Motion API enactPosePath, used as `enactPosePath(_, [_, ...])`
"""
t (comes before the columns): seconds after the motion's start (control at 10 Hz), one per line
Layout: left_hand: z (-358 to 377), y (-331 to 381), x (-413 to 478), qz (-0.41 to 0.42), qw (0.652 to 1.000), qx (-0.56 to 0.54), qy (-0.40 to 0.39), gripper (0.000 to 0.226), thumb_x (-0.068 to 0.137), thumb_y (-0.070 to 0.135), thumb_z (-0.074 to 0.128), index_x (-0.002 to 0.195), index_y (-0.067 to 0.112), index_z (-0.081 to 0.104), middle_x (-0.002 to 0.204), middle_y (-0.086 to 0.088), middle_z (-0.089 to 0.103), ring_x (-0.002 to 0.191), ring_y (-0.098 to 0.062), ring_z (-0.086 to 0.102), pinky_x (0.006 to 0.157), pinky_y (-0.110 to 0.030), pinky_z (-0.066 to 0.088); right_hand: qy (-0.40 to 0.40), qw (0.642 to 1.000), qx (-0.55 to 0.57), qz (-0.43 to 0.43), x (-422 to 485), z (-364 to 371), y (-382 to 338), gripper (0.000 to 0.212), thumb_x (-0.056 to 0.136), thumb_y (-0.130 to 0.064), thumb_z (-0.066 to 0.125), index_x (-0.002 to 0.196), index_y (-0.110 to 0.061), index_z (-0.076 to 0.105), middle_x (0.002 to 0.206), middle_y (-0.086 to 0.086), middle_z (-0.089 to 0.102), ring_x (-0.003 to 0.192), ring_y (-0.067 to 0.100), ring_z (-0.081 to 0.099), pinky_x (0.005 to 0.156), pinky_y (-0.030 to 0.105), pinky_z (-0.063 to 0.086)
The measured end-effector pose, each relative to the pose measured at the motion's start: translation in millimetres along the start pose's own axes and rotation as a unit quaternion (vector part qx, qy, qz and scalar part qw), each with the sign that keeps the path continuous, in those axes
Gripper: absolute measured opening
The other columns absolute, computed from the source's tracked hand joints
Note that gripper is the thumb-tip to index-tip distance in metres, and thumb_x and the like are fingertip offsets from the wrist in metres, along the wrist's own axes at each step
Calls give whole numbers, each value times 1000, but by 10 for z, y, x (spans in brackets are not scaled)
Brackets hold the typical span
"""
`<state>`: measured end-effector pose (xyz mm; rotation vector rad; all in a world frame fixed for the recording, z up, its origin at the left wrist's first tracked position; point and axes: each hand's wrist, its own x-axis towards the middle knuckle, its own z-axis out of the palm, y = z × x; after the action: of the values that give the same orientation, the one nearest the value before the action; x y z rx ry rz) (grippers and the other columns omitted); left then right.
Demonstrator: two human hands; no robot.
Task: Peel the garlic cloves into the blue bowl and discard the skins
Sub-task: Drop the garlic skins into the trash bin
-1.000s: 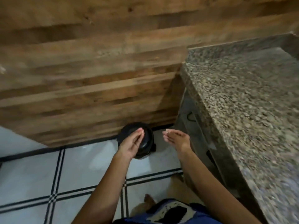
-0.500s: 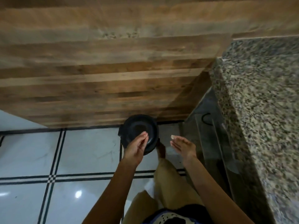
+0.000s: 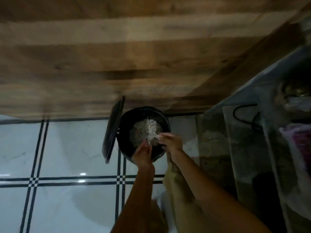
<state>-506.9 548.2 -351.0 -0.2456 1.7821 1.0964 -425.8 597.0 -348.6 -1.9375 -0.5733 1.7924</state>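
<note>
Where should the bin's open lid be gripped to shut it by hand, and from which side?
Probably pinch the lid by its thin rim, coming from the left. It stands nearly on edge beside the bin, so a thumb and fingers can reach both faces there, while its right side faces the bin's opening.

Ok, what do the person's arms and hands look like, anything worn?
The left hand and right hand wear no gloves, and both arms are bare to the frame edge, with no sleeves. No watch, bracelet or ring shows, though the picture is blurred.
</note>
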Motion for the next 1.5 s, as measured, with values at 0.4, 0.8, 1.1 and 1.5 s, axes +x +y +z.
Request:
enactPosePath(0.4, [-66, -180, 936, 273, 840, 468, 31, 27, 98, 17, 45, 118, 3, 55, 117, -16, 59, 109, -31, 56, 96, -38, 45, 67, 971, -217, -69, 970, 222, 615, 21, 75, -45, 46, 75, -38, 66, 83, -1, 69, 77, 22, 63, 76, 38, 54])
enactPosePath(0.8, [-23, 225, 610, 247, 857, 446, -66, 31, 95, 8, 50, 125, 8, 55, 133, -16, 51, 124, -31, 47, 100, -26, 37, -12, 980, -196, -8, 732, 58, 393, 16, 78, -30, 62, 64, -36, 67, 96, 3, 70, 95, 27, 64, 89, 43, 51])
enactPosePath(1.1, [-130, 439, 400, 259, 816, 486, -178, 50, 87, -5, 55, 133, 14, 51, 144, -15, 41, 131, -31, 40, 109, -38, 33, -6, 988, -153, 2, 60, 55, -85, 15, 88, -11, 57, 97, -5, 69, 110, 16, 67, 105, 31, 59, 76, 29, 41])
enactPosePath(1.5, [-257, 1041, -1047, 367, 761, 481, -236, 51, 93, 17, 56, 141, 17, 39, 123, -10, 61, 113, -27, 58, 93, -34, 46, -19, 999, 17, -40, -1458, -287, -508, 26, 98, -20, 46, 117, -9, 59, 120, 8, 61, 98, 19, 55, 64, 26, 40])
